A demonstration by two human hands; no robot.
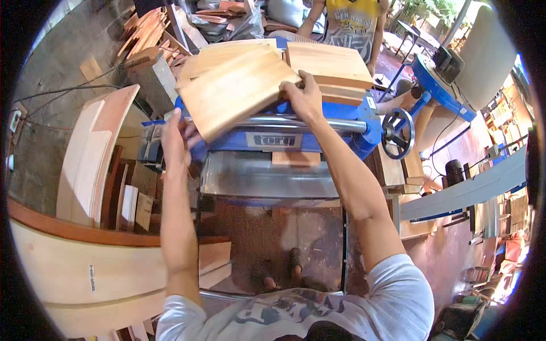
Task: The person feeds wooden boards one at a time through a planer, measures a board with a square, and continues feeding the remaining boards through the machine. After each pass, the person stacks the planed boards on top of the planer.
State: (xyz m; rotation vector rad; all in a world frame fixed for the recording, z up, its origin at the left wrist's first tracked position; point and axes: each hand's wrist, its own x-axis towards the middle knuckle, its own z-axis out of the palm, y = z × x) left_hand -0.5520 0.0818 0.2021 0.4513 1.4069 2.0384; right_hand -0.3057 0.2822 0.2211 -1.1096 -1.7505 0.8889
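Note:
A pale wooden board (239, 85) lies tilted above the blue planer (330, 122), over other boards stacked on its top. My right hand (304, 98) grips the board at its right corner, thumb on the near side. Close to the board's left end is my left hand (177, 139), blurred by motion, with its thumb apart from the fingers; it appears open and holds nothing I can see. Below the steel roller bar (273, 120), a piece of wood (296, 158) sticks out over the planer's metal bed (267, 181).
More boards (330, 62) are stacked on the planer's right top. A black handwheel (397, 133) juts out at its right side. Panels (91, 159) lean on the left. Behind the machine stands a person in a yellow and grey shirt (352, 25). Scrap wood (145, 31) is piled behind.

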